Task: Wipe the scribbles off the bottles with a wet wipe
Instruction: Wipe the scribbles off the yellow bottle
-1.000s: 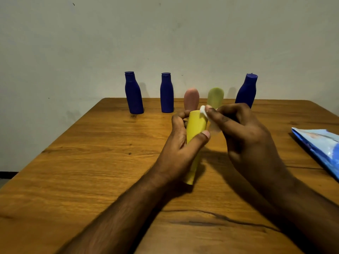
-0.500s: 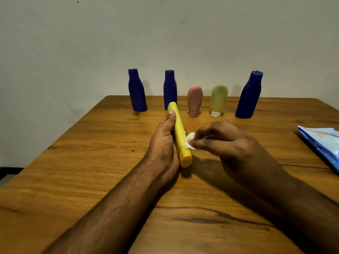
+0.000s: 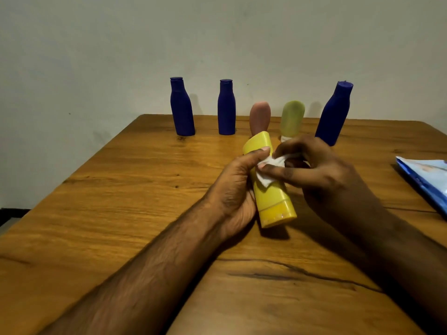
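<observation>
Head view, the only one. A yellow tube (image 3: 269,182) is held above the wooden table (image 3: 121,213), near the middle and toward the near side. It lies tilted, flat crimped end pointing away toward the far row, cap end toward the person and lowest.

Handling, as a judgement: the tube looks like soft squeezable plastic, light, smooth and likely slick once damp. The body would give under pressure; the cap end looks stiffer. Best hold seems to be around the middle or lower body, with the wiped face left open. The wet wipe (image 3: 268,171) is limp, thin and bunched into a small pad; it needs fingertip pressure behind it to scrub.

Left hand (image 3: 235,187): forearm comes in from lower left, palm cupping the tube's left side, thumb over the top near the upper body. Fingers wrapped around the tube; those behind it are hidden.

Right hand (image 3: 321,172): forearm comes in from lower right, wrist raised, fingers curled and pinching the wipe, one long finger lying across it and pressing it onto the upper face of the tube. No scribble can be made out on the tube from here.

Far edge, standing against the wall: three blue bottles (image 3: 182,110), (image 3: 226,108), (image 3: 335,114), a pink tube (image 3: 260,117) and a green tube (image 3: 292,120) between them, both cap-down. A blue wipes packet (image 3: 428,180) lies at the right edge, well apart from the hands.
</observation>
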